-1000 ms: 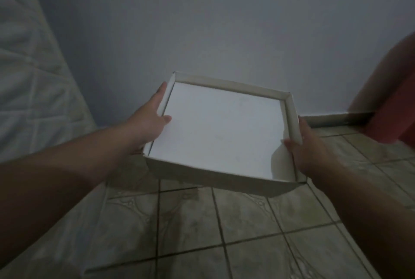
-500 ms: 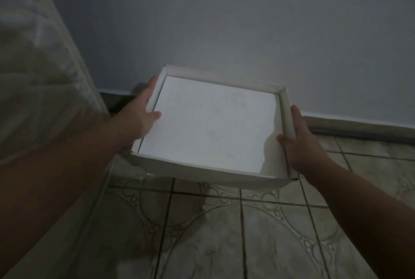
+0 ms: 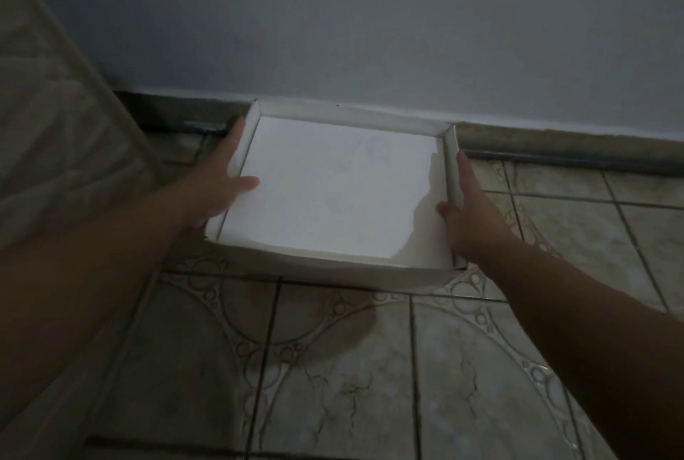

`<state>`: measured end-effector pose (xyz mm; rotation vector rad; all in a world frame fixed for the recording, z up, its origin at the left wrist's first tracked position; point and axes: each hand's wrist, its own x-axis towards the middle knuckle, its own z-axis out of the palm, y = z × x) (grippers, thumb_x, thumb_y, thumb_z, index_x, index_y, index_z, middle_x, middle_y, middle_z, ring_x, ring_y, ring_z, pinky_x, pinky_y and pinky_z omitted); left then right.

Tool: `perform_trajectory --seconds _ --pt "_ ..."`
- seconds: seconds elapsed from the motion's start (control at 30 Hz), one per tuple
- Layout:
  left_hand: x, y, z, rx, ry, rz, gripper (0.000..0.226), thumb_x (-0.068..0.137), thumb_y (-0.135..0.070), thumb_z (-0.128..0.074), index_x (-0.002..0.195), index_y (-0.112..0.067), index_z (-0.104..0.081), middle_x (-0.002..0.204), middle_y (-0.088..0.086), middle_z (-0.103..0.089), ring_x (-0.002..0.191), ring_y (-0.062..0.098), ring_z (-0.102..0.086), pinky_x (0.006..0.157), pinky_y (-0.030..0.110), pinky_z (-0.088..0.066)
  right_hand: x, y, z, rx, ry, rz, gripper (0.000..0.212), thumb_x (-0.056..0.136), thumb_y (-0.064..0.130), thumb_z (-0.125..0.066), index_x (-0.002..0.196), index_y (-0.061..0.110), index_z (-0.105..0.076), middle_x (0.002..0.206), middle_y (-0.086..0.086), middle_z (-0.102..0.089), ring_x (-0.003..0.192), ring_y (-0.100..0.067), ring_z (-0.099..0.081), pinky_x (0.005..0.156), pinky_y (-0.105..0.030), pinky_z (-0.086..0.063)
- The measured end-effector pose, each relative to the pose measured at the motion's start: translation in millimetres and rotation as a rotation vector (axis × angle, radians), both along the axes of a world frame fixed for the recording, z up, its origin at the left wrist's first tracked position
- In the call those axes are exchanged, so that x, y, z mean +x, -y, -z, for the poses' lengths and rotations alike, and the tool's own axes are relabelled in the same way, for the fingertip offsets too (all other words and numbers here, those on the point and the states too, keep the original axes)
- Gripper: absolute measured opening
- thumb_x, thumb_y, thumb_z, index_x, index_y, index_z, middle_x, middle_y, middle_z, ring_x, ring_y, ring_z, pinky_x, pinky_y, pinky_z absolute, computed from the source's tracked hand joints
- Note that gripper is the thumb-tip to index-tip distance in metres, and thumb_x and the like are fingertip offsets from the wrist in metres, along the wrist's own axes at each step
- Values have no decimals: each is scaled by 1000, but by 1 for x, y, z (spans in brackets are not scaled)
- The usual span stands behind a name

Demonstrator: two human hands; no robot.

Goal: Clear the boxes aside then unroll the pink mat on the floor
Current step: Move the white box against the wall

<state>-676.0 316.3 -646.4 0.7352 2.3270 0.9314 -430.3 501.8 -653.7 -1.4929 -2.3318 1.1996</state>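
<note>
A shallow white box (image 3: 333, 193), open at the top and empty inside, is low at the floor against the skirting of the far wall. My left hand (image 3: 218, 178) grips its left wall, thumb inside the box and fingers along the outside. On the opposite side my right hand (image 3: 470, 211) holds the right wall, thumb inside at the near corner. Whether the box rests fully on the tiles is hard to tell. No pink mat is in view.
A quilted pale mattress (image 3: 52, 134) stands tilted along the left side. The grey wall (image 3: 370, 23) and its dark skirting (image 3: 555, 152) close the far side. Patterned floor tiles (image 3: 333, 367) spread in front of the box.
Both hands have lowered the box from mid-air down to the floor by the wall, and my view has tipped down. The reddish object at the right has left the view.
</note>
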Motion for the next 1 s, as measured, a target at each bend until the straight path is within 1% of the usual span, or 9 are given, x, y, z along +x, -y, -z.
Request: perform_trajectory --seconds 0.23,0.47,0.57,0.63,0.7,0.77,0.83,0.93,1.0 --pt "1 1 13 -29 -81 0 83 91 -15 -57 148 -41 -2 160 -1 -8 145 26 -14 115 45 -18 0 -3 6 5 36 -13 72 99 19 -42 149 45 3 135 -25 -50 116 -40 -54 89 -37 -40" --pt "-18 -3 6 -135 -5 93 95 83 -19 -68 149 -36 -2 160 2 -10 144 27 -19 116 43 -22 15 -3 -11 -59 -57 27 69 98 41 -41 151 39 3 149 -14 -41 132 -33 -43 104 -39 -36" --pt "-17 -11 -16 -206 -160 204 95 82 -21 -70 150 -30 -4 159 4 -14 144 26 -19 116 38 -20 49 3 -27 29 -165 162 64 97 42 -43 152 38 -10 147 -6 -45 132 -25 -45 98 -29 -33" --pt "-3 -24 -40 -127 -260 245 94 79 -30 -74 149 -33 -12 157 3 -22 142 27 -25 116 38 -21 83 10 -45 84 -241 269 62 96 42 -46 150 39 -17 149 -3 -43 133 -21 -44 102 -29 -32" --pt "32 -43 -70 -38 -279 326 90 74 -45 -75 139 -57 -14 156 -1 -25 142 25 -26 113 32 -19 130 24 -66 167 -266 362 61 95 40 -49 149 40 -21 149 0 -41 134 -18 -42 106 -31 -33" --pt "84 -68 -99 33 -227 445 77 60 -65 -71 108 -84 -14 155 -3 -28 140 25 -30 113 36 -24 188 48 -87 272 -241 458 60 93 40 -52 147 41 -25 149 5 -40 136 -13 -37 107 -29 -30" --pt "150 -89 -126 101 -155 578 68 49 -71 -63 94 -89 -15 149 -5 -35 135 24 -39 110 43 -34 250 85 -107 358 -210 566 60 91 41 -53 145 46 -26 150 9 -37 137 -8 -32 108 -26 -27" --pt "262 -107 -158 204 -90 871 77 54 -73 -68 114 -76 -20 144 -10 -39 130 16 -43 103 33 -35 355 154 -128 470 -125 781 60 87 42 -56 138 55 -26 151 5 -37 139 -10 -31 112 -32 -28" --pt "333 -104 -171 192 -102 1092 77 48 -85 -60 112 -83 -18 139 -14 -41 124 10 -45 101 28 -34 427 210 -141 535 -55 971 60 86 40 -60 135 55 -28 149 1 -39 139 -14 -33 111 -34 -29"
